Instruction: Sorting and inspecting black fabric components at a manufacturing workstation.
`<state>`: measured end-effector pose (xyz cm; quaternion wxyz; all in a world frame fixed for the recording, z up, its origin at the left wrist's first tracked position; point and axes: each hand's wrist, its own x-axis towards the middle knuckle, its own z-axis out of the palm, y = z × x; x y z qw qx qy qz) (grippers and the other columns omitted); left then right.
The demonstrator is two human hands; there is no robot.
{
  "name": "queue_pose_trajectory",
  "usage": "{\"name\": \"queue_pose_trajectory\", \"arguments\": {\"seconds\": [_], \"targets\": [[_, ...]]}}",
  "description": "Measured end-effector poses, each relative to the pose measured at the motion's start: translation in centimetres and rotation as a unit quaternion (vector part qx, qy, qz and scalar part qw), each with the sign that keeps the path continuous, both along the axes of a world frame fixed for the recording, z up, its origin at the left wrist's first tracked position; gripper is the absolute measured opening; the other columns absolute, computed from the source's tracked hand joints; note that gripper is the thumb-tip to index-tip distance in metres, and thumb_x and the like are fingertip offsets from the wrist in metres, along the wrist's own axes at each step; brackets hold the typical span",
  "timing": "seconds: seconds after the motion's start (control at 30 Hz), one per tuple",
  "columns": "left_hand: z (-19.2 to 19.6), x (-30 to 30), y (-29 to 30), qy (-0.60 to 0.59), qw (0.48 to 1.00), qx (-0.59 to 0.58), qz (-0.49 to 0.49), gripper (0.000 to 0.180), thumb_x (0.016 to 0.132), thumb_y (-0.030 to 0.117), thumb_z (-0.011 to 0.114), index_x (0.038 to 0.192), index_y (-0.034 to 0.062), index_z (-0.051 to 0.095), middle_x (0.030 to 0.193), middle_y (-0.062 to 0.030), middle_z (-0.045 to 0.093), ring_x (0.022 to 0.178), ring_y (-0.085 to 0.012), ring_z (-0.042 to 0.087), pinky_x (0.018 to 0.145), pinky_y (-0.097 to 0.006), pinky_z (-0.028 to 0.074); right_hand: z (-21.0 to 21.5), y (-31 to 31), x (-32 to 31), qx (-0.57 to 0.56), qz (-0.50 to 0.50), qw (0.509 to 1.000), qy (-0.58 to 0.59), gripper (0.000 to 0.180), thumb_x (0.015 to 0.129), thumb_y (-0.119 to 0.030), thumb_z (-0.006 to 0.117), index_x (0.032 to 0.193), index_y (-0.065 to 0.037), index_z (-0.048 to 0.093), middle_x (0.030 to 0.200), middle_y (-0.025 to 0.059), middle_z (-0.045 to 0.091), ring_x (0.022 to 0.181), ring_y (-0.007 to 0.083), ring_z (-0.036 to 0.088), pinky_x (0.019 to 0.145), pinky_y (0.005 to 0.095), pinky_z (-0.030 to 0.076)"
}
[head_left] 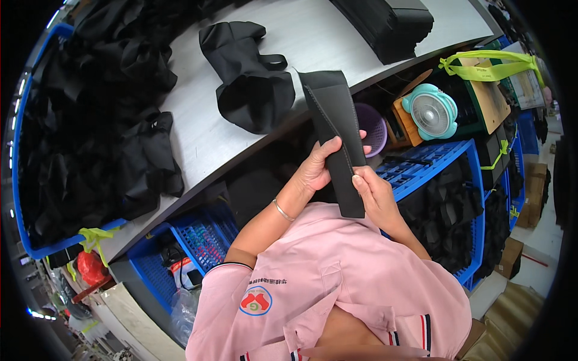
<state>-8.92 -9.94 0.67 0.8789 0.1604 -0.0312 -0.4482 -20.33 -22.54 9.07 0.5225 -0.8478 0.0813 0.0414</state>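
Both my hands hold a long black fabric piece [334, 114], folded along its length, with a stitched seam down one side. My left hand [322, 159] wraps its middle, thumb on top and fingertips showing at the far edge. My right hand [374, 191] pinches the edge lower down, near the end closest to my body. The piece's far end is by the table [192, 126] edge. Just left of it on the table lies a black sewn fabric piece [256, 99] with a small loop. A stack of flat black pieces [391, 27] sits farther right.
A blue crate [21, 204] heaped with black pieces stands at the left. On the right are a teal fan [432, 111], a purple basket [372, 129] and a blue crate [472, 198] of black pieces. Another blue basket [201, 234] is below the table.
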Motion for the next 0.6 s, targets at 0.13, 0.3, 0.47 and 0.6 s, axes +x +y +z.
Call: {"name": "queue_pose_trajectory", "arguments": {"seconds": [0.13,0.3,0.47,0.6], "targets": [[2.3,-0.1,0.8,0.030,0.995,0.091,0.039,0.040,0.087,0.011,0.071,0.123,-0.0001,0.058,0.114,-0.0147,0.067,0.104,-0.0333,0.068,0.089,-0.044,0.059,-1.1,0.2,-0.6,-0.071,-0.018,0.996,-0.042,0.013,0.100,-0.011,0.054,0.105,0.000,0.058,0.093,0.0170,0.062,0.079,0.0309,0.063,0.073,0.0351,0.050],[3.2,-0.2,2.3,0.015,0.984,0.152,0.094,0.031,0.085,0.005,0.071,0.114,-0.0035,0.063,0.105,-0.0121,0.068,0.098,-0.0281,0.070,0.087,-0.043,0.060,-1.0,2.7,1.3,-0.210,-0.082,0.948,-0.226,0.027,0.093,-0.013,0.064,0.116,-0.001,0.056,0.097,0.0155,0.061,0.085,0.0320,0.062,0.080,0.0357,0.050],[4.5,-1.2,5.0,-0.099,0.960,0.210,0.157,0.031,0.088,0.009,0.070,0.115,-0.0032,0.063,0.108,-0.0110,0.068,0.103,-0.0220,0.067,0.090,-0.036,0.055,-2.0,3.6,3.1,0.038,-0.008,0.998,-0.056,0.049,0.096,-0.018,0.064,0.139,0.000,0.048,0.118,0.0192,0.066,0.105,0.0263,0.066,0.092,0.0331,0.050],[5.7,-1.8,7.7,-0.292,0.735,0.507,0.342,0.040,0.097,0.024,0.060,0.125,-0.0049,0.059,0.142,-0.0161,0.047,0.130,-0.0255,0.045,0.108,-0.035,0.035,-2.6,3.8,4.1,0.138,0.028,0.987,-0.071,0.048,0.096,-0.014,0.062,0.140,0.002,0.049,0.118,0.0142,0.068,0.105,0.0149,0.063,0.092,0.0285,0.049]]}}
